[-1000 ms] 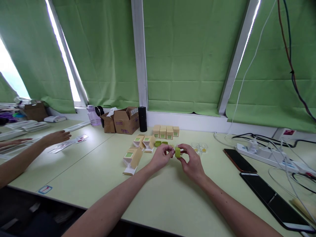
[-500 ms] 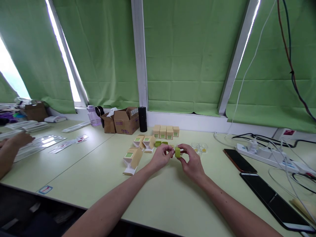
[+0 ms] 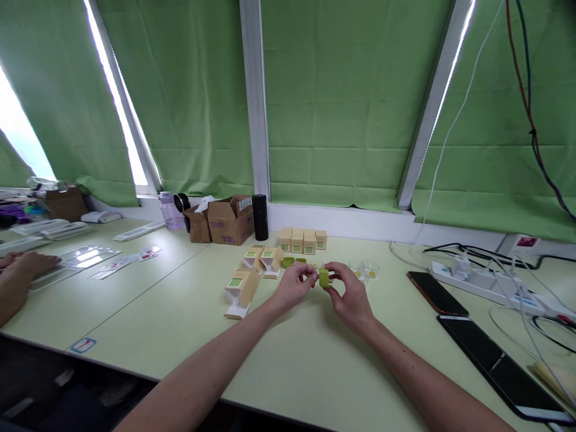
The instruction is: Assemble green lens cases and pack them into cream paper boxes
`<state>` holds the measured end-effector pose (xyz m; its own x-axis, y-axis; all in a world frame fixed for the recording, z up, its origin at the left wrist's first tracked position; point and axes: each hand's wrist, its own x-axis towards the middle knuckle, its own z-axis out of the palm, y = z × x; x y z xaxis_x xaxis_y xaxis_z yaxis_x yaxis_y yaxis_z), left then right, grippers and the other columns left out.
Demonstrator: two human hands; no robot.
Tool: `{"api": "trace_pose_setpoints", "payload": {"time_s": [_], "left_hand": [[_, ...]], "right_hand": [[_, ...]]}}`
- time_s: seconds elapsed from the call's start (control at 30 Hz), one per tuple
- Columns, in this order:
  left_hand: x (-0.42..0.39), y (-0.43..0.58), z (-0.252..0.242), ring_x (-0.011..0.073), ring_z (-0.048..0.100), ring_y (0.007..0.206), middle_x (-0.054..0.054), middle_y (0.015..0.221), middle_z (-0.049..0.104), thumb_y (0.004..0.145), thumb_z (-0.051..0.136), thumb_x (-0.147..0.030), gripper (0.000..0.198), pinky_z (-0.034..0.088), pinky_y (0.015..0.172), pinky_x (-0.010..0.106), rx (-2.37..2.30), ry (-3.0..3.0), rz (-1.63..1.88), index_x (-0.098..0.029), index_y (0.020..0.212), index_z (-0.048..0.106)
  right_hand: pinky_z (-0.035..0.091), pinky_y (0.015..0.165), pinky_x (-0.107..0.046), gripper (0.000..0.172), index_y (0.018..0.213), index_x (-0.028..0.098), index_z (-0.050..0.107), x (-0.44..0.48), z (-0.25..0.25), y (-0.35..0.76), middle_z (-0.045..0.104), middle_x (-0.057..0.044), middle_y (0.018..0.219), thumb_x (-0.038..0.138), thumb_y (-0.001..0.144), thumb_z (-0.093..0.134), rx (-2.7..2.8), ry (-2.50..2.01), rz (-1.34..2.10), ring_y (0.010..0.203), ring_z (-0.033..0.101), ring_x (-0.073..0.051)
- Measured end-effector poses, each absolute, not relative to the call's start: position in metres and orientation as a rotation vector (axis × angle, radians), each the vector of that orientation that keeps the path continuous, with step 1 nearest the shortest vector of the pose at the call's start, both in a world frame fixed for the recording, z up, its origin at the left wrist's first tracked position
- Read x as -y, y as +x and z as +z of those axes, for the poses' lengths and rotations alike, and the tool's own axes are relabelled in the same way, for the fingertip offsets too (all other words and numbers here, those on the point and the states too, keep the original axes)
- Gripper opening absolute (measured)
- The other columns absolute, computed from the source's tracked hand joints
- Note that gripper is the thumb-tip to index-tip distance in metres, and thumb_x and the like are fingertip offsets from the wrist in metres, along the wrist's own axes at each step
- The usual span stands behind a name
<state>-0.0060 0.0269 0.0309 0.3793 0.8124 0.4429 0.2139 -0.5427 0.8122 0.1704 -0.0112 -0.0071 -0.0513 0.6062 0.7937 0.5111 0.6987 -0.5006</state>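
Between the thumb and fingers of my right hand (image 3: 351, 298) is a small green case (image 3: 324, 278), held upright just above the table. My left hand (image 3: 293, 288) is closed in a pinch at the case's left side; whatever its fingertips hold is too small to make out. Behind my left hand, more green case pieces (image 3: 288, 262) lie partly hidden. To the left lie several tan cartons (image 3: 246, 285) with green labels and opened white flaps. Clear round plastic pieces (image 3: 371, 268) with yellow spots sit beyond my right hand.
Small tan boxes (image 3: 297, 241) stand in a row at the back, near a black cylinder (image 3: 260, 217) and cardboard boxes (image 3: 227, 225). Two phones (image 3: 499, 360) and a power strip (image 3: 486, 287) with cables occupy the right. Another person's hand (image 3: 31, 264) rests by plastic trays at far left.
My hands and the green case stay almost still. At far left, the other person's hand has lowered onto the trays.
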Motion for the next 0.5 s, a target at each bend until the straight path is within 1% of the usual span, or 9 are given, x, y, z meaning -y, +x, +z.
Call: {"api": "trace_pose_setpoints", "payload": {"time_s": [0.33,0.5], "left_hand": [[-0.0297,-0.0058,0.0293,0.0161,0.058,0.07,0.002,0.069,0.064,0.083,0.062,-0.032,0.02,0.046,0.067,0.028,-0.905,1.966,1.158,-0.018,0.07,0.065],[-0.0314,-0.0068,0.0276,0.0165,0.059,0.071,0.003,0.07,0.065,0.083,0.062,-0.034,0.021,0.046,0.067,0.028,-0.909,1.96,1.163,-0.018,0.07,0.064]], "right_hand": [[0.063,0.089,-0.045,0.04,0.125,0.026,0.058,0.0096,-0.0075,0.1716,0.065,-0.008,0.122,0.011,0.088,0.057,1.701,-0.897,0.096,0.104,0.066,-0.024],[0.063,0.087,-0.046,0.04,0.125,0.027,0.057,0.0103,-0.0066,0.1721,0.065,-0.008,0.122,0.012,0.088,0.057,1.703,-0.914,0.096,0.101,0.067,-0.024]]}}
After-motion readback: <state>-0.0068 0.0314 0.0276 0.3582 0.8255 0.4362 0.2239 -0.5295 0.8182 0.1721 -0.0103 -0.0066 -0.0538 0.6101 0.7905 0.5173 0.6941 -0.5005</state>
